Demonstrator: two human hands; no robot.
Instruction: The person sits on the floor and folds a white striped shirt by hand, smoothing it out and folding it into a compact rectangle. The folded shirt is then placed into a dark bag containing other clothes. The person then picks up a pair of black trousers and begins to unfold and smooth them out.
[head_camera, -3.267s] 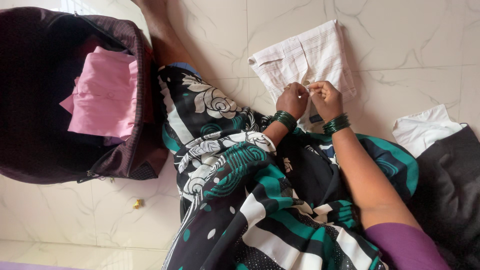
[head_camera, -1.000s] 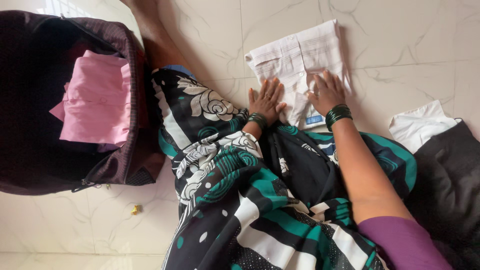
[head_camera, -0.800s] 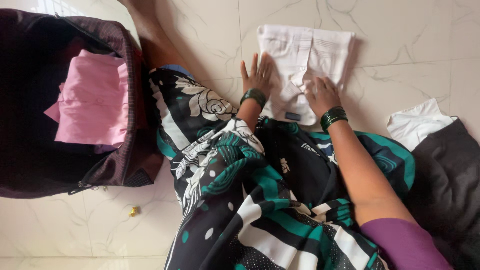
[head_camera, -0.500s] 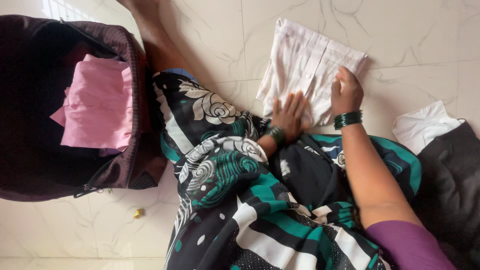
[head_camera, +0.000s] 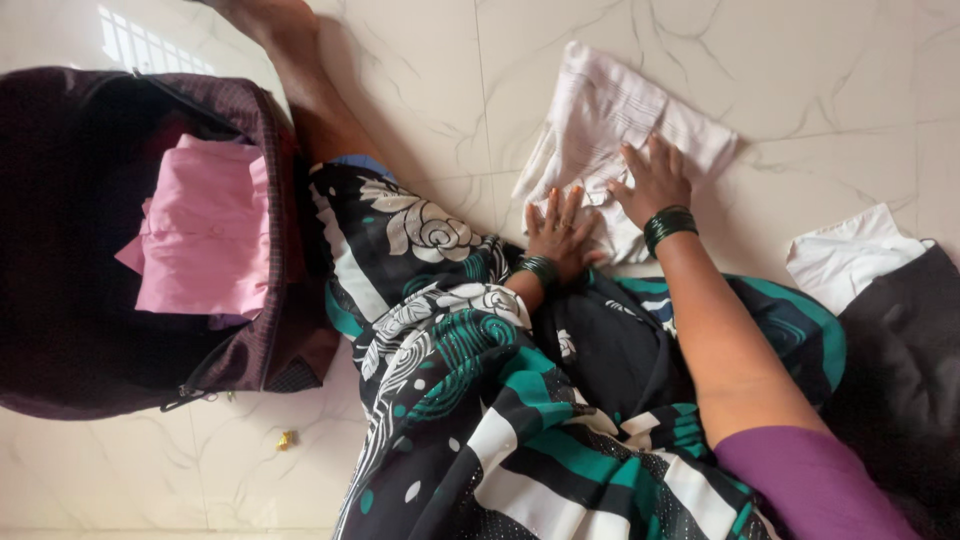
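Both hands lie flat, palms down, fingers spread, on the shirt (head_camera: 610, 120): left hand (head_camera: 556, 228) at its near edge, right hand (head_camera: 655, 180) nearer its middle.

Glossy white marble-veined tile floor (head_camera: 850, 70), thin grout lines, window glare reflected (head_camera: 140, 45) top left.

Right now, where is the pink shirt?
In the head view, the folded pink shirt lies inside the open dark bag at the left, beside the person's patterned lap, away from both hands.
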